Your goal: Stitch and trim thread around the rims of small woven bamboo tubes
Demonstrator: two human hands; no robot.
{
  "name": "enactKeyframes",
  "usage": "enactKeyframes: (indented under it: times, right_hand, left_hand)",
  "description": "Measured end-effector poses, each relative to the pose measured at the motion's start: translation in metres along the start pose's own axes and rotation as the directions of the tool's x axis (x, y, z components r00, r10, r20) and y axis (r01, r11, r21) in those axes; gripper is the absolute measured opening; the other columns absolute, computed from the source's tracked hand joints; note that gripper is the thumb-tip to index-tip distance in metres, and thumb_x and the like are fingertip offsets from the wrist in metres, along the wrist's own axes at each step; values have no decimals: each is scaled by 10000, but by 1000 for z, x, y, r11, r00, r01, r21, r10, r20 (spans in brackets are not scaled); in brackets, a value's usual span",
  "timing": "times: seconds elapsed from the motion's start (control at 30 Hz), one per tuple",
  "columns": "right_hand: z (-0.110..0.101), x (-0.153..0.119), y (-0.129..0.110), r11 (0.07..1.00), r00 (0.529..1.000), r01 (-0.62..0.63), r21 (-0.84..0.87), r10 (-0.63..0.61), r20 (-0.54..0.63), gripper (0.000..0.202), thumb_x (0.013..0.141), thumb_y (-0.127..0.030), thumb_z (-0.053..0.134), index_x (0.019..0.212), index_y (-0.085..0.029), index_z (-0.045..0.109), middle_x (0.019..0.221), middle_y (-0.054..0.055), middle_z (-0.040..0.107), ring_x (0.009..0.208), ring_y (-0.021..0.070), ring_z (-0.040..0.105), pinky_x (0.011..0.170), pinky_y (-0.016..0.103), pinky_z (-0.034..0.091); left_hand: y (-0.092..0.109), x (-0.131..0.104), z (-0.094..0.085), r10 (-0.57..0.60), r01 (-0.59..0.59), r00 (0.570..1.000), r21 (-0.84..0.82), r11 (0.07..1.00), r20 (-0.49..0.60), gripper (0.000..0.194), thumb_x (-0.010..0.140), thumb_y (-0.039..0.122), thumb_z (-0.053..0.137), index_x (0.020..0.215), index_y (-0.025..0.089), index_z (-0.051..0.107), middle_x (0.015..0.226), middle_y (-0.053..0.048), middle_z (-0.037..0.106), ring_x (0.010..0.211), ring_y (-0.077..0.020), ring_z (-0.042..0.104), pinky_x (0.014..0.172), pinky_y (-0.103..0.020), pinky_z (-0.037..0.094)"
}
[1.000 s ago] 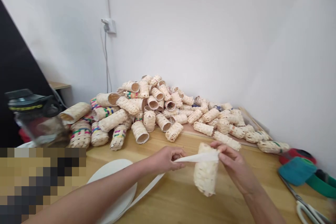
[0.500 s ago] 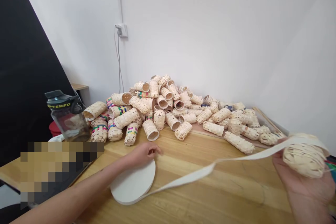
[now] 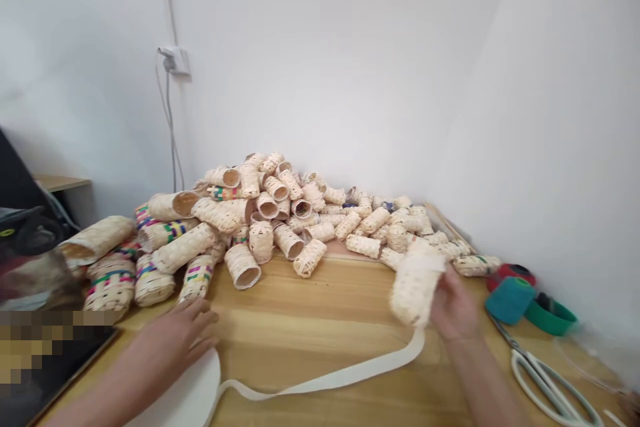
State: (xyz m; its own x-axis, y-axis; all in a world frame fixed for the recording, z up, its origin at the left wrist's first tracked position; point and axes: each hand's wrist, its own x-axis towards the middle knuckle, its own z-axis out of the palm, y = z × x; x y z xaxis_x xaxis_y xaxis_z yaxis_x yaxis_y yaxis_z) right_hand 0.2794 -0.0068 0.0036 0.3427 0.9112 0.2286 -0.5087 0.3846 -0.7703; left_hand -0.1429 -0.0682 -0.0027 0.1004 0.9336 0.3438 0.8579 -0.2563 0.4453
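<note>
My right hand is closed round the right side of a pale woven cylinder, raised over the wooden table. From it a white strip hangs down and runs left to a flat white roll at the front left. My left hand is just above the roll's upper edge, fingers apart, palm down, with nothing seen in it. Whether it touches the roll is hard to tell.
A large heap of woven cylinders lies along the wall. On the right are scissors, a teal spool, a red spool and a green ring. A dark flat object and a blurred bottle stand at the left.
The view has swung right, bringing the scissors and spools in. My right hand has turned the woven cylinder upright and brought it inward. The strip hangs slacker, and my left hand's fingers have spread.
</note>
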Motion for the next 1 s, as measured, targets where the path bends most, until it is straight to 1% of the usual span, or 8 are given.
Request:
enactKeyframes:
  times: [0.13, 0.27, 0.33, 0.43, 0.5, 0.63, 0.73, 1.0]
  right_hand:
    - [20, -21, 10, 988, 922, -43, -146, 96, 376, 182, 678, -341, 749, 737, -218, 628, 974, 42, 631, 873, 218, 599, 750, 323, 496]
    - [33, -40, 14, 960, 785, -21, -279, 188, 590, 170, 740, -352, 715, 759, -206, 628, 976, 53, 587, 924, 214, 548, 789, 307, 449]
    - [34, -43, 15, 951, 742, 6, -308, 202, 640, 151, 774, -356, 681, 776, -218, 619, 998, 47, 567, 935, 208, 530, 799, 307, 436]
    - [34, -42, 14, 954, 756, 28, -299, 175, 631, 151, 780, -366, 671, 780, -230, 608, 1002, 31, 554, 899, 192, 530, 769, 291, 437]
    - [33, -39, 12, 951, 781, 58, -305, 147, 606, 175, 767, -385, 679, 765, -227, 603, 987, 26, 556, 864, 183, 531, 740, 276, 438]
    - [30, -34, 8, 918, 803, 110, -380, 143, 579, 219, 752, -404, 683, 740, -209, 585, 982, 53, 558, 897, 209, 526, 739, 287, 436]
    - [29, -33, 7, 888, 778, 132, -440, 182, 601, 199, 772, -382, 669, 756, -202, 586, 998, 62, 556, 963, 225, 518, 789, 308, 427]
    - [32, -33, 9, 824, 772, 151, -546, 246, 585, 209, 776, -387, 663, 754, -196, 580, 997, 62, 557, 967, 227, 532, 814, 326, 433]
  left_hand:
    - [49, 16, -2, 118, -96, 987, -192, 977, 107, 312, 771, 427, 565, 1015, 274, 683, 1141, -38, 654, 1050, -273, 570, 931, -361, 405]
    - [110, 32, 28, 223, -76, 953, -554, 829, 204, 278, 790, 383, 591, 1028, 248, 642, 1117, -56, 642, 1057, -244, 549, 948, -366, 394]
    - [127, 42, 54, 281, 2, 926, -747, 664, 253, 431, 711, 367, 698, 1097, 216, 579, 1164, -90, 607, 1094, -247, 527, 972, -382, 375]
    - [137, 55, 90, 460, 213, 830, -941, 262, 316, 815, 638, 409, 768, 1320, 248, 352, 1307, -130, 485, 1115, -239, 523, 947, -391, 399]
    - [138, 60, 104, 538, 315, 765, -934, 168, 354, 874, 628, 419, 780, 1346, 233, 318, 1178, -124, 561, 1019, -221, 566, 884, -367, 433]
    - [130, 65, 101, 490, 359, 694, -843, 400, 528, 808, 598, 492, 769, 1266, 165, 455, 758, -18, 581, 615, -129, 514, 551, -226, 406]
    - [121, 68, 88, 428, 233, 752, -810, 539, 502, 588, 600, 495, 757, 1038, 127, 624, 637, 30, 495, 575, -88, 381, 510, -191, 271]
    - [113, 74, 70, 325, 166, 850, -797, 581, 414, 349, 650, 469, 697, 624, 128, 633, 524, 54, 416, 534, -80, 308, 514, -209, 221]
